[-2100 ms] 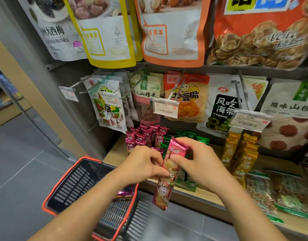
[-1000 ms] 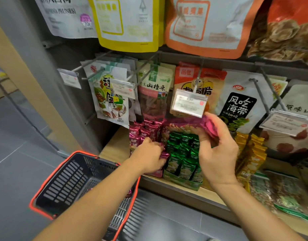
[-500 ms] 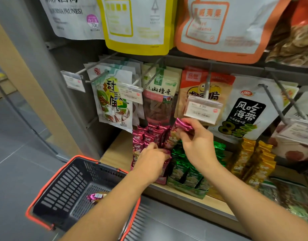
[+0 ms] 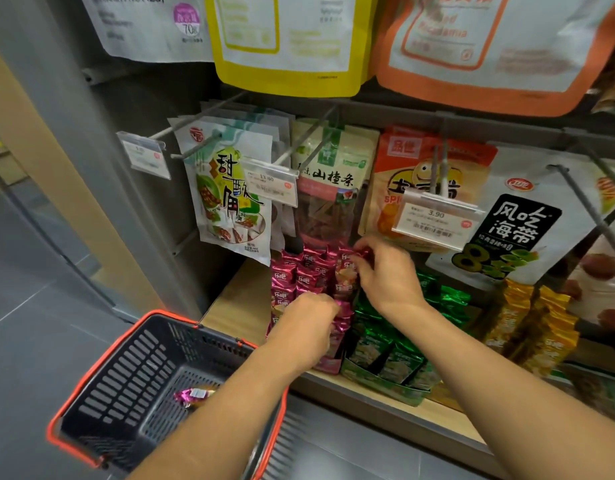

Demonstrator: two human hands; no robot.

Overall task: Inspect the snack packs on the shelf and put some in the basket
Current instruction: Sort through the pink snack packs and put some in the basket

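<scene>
Shelf: a wooden shelf (image 4: 236, 299) ran along the bottom of a grey rack, right there under two rows of hanging bags.
Top row: three big pouches hung overhead, white (image 4: 143, 26), yellow-edged (image 4: 285, 46) and orange-edged (image 4: 489, 46), side by side.
Basket: a dark slotted basket (image 4: 133, 368) with an orange rim sat low at the left, just beside the shelf's front edge and under the left forearm.
Middle row: on the pegs hung a white candy bag (image 4: 226, 192), a hawthorn-strip bag (image 4: 328, 188), an orange chip bag (image 4: 403, 161) and a seaweed bag (image 4: 521, 220).
Snack packs: magenta snack packs (image 4: 299, 275) stood upright in rows on the shelf, green packs (image 4: 385, 344) just to their right, golden packs (image 4: 531, 323) further right.
Hands: apart, and both in among the magenta rows.
Right hand: the right hand (image 4: 385, 275) reached to the rear, fingertips pinching the crimped top of a back-row pack (image 4: 346, 271).
Left hand: the left hand (image 4: 309, 327) was down on the front rows, fingers tucked out of sight; whether it gripped a pack, I cannot tell.
Price tags: clear holders hung on the peg ends, one reading 3.90 (image 4: 434, 220) just above the right hand.
In the basket: one loose magenta pack (image 4: 195, 394) lay on the basket floor, partly behind the left forearm.
</scene>
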